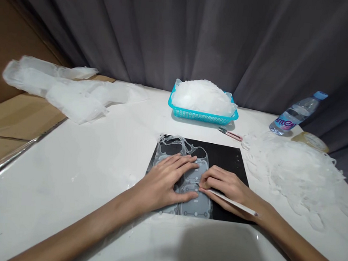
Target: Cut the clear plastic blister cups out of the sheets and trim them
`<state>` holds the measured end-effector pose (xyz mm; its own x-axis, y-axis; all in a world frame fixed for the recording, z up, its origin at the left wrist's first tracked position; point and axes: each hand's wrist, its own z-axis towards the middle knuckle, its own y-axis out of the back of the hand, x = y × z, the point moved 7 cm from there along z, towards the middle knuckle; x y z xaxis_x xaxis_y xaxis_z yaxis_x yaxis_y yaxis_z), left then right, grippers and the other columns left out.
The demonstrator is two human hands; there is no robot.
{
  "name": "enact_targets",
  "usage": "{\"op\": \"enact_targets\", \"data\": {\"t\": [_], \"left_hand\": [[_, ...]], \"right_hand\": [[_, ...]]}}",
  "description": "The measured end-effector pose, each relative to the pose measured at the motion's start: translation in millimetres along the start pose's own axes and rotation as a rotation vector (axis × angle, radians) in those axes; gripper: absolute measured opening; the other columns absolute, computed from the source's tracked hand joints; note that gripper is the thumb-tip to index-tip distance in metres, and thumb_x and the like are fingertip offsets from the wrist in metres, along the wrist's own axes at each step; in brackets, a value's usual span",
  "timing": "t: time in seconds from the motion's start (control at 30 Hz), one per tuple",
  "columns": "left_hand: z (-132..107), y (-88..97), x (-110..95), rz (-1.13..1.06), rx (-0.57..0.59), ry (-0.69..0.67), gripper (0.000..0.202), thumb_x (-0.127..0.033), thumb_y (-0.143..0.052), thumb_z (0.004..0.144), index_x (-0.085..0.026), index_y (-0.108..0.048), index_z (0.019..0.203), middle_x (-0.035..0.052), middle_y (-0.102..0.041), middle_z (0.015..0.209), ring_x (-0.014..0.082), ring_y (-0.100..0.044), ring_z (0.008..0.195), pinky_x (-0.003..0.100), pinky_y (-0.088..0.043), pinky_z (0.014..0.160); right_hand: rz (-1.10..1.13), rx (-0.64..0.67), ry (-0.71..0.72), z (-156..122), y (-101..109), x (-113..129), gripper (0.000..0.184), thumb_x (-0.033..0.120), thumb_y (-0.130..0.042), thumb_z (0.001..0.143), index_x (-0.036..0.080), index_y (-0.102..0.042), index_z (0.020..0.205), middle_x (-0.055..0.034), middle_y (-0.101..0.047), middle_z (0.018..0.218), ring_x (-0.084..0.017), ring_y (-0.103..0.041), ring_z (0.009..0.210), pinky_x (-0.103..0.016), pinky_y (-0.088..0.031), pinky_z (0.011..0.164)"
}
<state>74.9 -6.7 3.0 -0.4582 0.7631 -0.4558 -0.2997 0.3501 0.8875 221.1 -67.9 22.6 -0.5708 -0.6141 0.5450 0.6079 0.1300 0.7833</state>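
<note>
A translucent moulded sheet [193, 208] with rounded rectangular panels and stringy trim at its far end lies on a black mat [225, 153]. My left hand [169, 179] rests flat on this sheet, fingers spread, hiding part of its left side. In my right hand [228, 188] is a slim white pen-like tool [231, 201], pinched between thumb and fingers. The tool's near end points back toward my wrist, while its tip meets the sheet around the seam between two panels; the exact tip is hard to make out.
Behind the mat stands a blue basket [204, 117] heaped with translucent pieces [203, 95]. Pink-handled snips [231, 134] lie in front of it. On the right are a pile of clear trimmings [306, 174], a tape roll [311, 140] and a water bottle [295, 114]. Plastic bags [73, 93] and cardboard [19, 117] lie left.
</note>
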Motion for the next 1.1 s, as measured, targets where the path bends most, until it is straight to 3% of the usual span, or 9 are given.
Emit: {"op": "enact_targets", "data": {"t": [0.1,0.27,0.37,0.57,0.7,0.8,0.93,1.0,1.1], "left_hand": [[1,-1.1,0,-0.017,0.003,-0.01,0.062,-0.061,-0.065,0.094,-0.026,-0.054,0.145,0.0059,-0.048,0.162,0.0334,-0.043,0.151,0.054,-0.029,0.128],[0,-0.3,2,-0.048,-0.032,-0.004,0.065,-0.062,-0.067,0.092,-0.027,-0.052,0.145,0.0057,-0.049,0.161,0.033,-0.044,0.15,0.054,-0.028,0.129],[-2,-2.3,5,-0.091,-0.025,0.028,0.073,-0.063,-0.066,0.092,-0.028,-0.044,0.152,0.007,-0.048,0.162,0.0341,-0.042,0.151,0.055,-0.027,0.128],[-5,-12.4,14,-0.162,0.047,0.097,0.099,-0.071,-0.06,0.092,-0.031,-0.009,0.167,0.0068,-0.016,0.176,0.0413,-0.009,0.161,0.061,-0.027,0.126],[-3,-13.8,15,-0.173,0.072,0.116,0.107,-0.072,-0.06,0.092,-0.027,-0.001,0.168,0.0114,-0.013,0.176,0.0429,-0.005,0.161,0.061,-0.029,0.125],[0,-11.5,11,-0.164,0.089,0.089,0.106,-0.066,-0.063,0.093,-0.027,0.0,0.169,0.0133,-0.014,0.175,0.0423,-0.005,0.161,0.06,-0.028,0.125],[2,-10.0,8,-0.177,0.11,0.053,0.105,-0.061,-0.063,0.095,-0.029,0.005,0.168,0.0135,-0.009,0.176,0.0398,-0.007,0.161,0.059,-0.027,0.126],[2,-9.8,10,-0.2,0.095,0.072,0.107,-0.064,-0.064,0.092,-0.029,0.003,0.168,0.0157,-0.012,0.175,0.0408,-0.013,0.161,0.06,-0.029,0.124],[2,-5.5,12,-0.261,0.007,0.122,0.108,-0.064,-0.075,0.083,-0.028,-0.014,0.164,0.0176,-0.031,0.169,0.0419,-0.032,0.154,0.061,-0.035,0.121]], "right_hand": [[-0.049,0.022,0.021,-2,1,0,0.016,0.02,-0.05,0.107,0.02,-0.062,0.096,-0.0077,-0.068,0.098,-0.018,-0.062,0.09,-0.031,-0.053,0.08],[-0.267,-0.145,0.165,-4,-7,4,0.013,0.02,-0.055,0.105,0.019,-0.063,0.095,-0.0065,-0.07,0.091,-0.017,-0.063,0.08,-0.029,-0.054,0.072],[-0.363,-0.174,0.145,-3,-13,1,0.013,0.024,-0.055,0.106,0.017,-0.065,0.11,-0.0094,-0.071,0.099,-0.021,-0.067,0.088,-0.032,-0.057,0.078],[-0.43,-0.154,0.195,0,-13,12,0.015,0.018,-0.054,0.105,0.014,-0.065,0.113,-0.0095,-0.072,0.094,-0.021,-0.065,0.082,-0.034,-0.057,0.074],[-0.379,-0.118,0.211,3,-12,11,0.016,0.018,-0.053,0.105,0.015,-0.066,0.114,-0.0089,-0.073,0.093,-0.02,-0.067,0.082,-0.032,-0.057,0.073],[-0.35,-0.246,0.145,9,20,-19,0.019,0.017,-0.051,0.104,0.018,-0.067,0.113,-0.0107,-0.074,0.104,-0.023,-0.07,0.094,-0.034,-0.057,0.081],[-0.346,-0.886,-0.341,-7,122,-92,0.018,0.028,-0.055,0.1,0.023,-0.068,0.087,-0.0065,-0.069,0.083,-0.024,-0.067,0.075,-0.039,-0.055,0.072],[-0.291,-0.906,-0.429,-9,147,-105,0.017,0.032,-0.058,0.097,0.023,-0.069,0.087,-0.0062,-0.069,0.084,-0.023,-0.066,0.072,-0.037,-0.054,0.067],[-0.248,-0.762,-0.379,-2,150,-83,0.016,0.035,-0.064,0.095,0.024,-0.072,0.086,-0.005,-0.072,0.089,-0.025,-0.069,0.087,-0.037,-0.054,0.078]]}}
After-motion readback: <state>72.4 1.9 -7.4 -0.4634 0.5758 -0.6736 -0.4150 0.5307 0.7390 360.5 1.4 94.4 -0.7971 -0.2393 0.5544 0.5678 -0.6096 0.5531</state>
